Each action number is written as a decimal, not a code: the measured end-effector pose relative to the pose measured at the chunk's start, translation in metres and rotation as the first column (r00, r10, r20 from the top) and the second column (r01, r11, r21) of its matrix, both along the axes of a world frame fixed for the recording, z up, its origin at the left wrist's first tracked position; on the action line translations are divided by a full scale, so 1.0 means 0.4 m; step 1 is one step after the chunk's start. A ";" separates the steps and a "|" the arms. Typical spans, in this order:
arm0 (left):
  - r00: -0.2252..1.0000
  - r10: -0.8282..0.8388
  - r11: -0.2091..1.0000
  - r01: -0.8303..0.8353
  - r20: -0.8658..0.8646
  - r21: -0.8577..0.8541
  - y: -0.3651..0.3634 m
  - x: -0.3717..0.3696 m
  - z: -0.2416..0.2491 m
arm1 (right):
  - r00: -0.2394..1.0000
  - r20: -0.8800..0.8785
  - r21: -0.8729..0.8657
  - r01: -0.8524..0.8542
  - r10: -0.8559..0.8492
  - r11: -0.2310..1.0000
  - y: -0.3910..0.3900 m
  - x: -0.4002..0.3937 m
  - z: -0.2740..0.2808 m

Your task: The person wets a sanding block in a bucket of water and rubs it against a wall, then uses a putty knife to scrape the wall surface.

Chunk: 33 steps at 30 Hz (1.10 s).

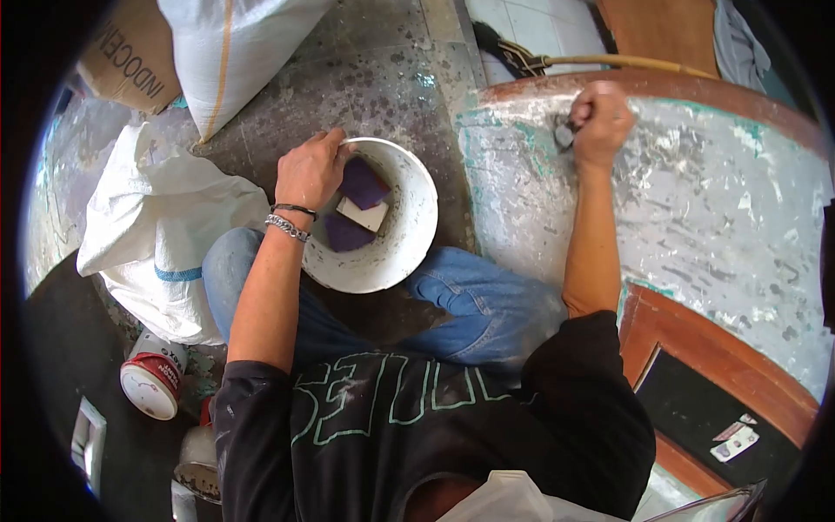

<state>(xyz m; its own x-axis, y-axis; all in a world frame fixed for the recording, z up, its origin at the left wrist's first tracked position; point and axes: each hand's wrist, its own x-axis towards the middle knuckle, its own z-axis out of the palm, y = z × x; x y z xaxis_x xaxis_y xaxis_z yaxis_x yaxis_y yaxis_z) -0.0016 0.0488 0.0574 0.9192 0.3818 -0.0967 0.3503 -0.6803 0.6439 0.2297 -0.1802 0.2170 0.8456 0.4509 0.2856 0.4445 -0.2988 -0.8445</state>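
My left hand (309, 172) grips the upper-left rim of a white bucket (417, 204), its fingers closed over the edge. Inside the bucket lie two dark purple pieces (362, 183) that look like sandpaper and a whitish block (364, 213). Up against the worn, patchy wall (687, 200), my right hand (603, 126) makes a fist around a small dark tool with a grey end (564, 137). Motion blurs that hand, and most of the tool is hidden in the fingers.
White woven sacks (174, 235) and a brown paper bag (139, 56) stand at the left. Below them sit a paint can (155, 383) and a metal pot (200, 465). Brown wooden trim (522, 90) edges the wall; a bamboo-handled broom (626, 62) lies beyond it.
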 end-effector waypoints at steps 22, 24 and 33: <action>1.000 -0.011 0.998 0.012 -0.015 0.064 -0.006 0.003 0.005 | 0.943 0.228 0.394 0.139 -0.244 0.909 -0.047 -0.035 -0.006; 1.000 -0.018 0.999 0.019 -0.019 0.047 -0.013 0.005 0.004 | 0.983 0.143 0.441 0.041 -0.115 0.897 -0.060 -0.031 0.012; 0.999 -0.028 0.996 0.032 -0.043 0.089 -0.007 -0.004 0.003 | 0.946 0.295 0.225 0.070 -0.136 0.972 0.001 -0.072 0.035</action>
<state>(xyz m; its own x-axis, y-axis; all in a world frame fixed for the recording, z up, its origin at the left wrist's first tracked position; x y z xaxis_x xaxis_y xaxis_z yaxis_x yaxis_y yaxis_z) -0.0030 0.0461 0.0587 0.9263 0.3627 -0.1019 0.3540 -0.7453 0.5650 0.2011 -0.1798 0.2310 0.7406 0.2680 0.6162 0.6675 -0.1884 -0.7204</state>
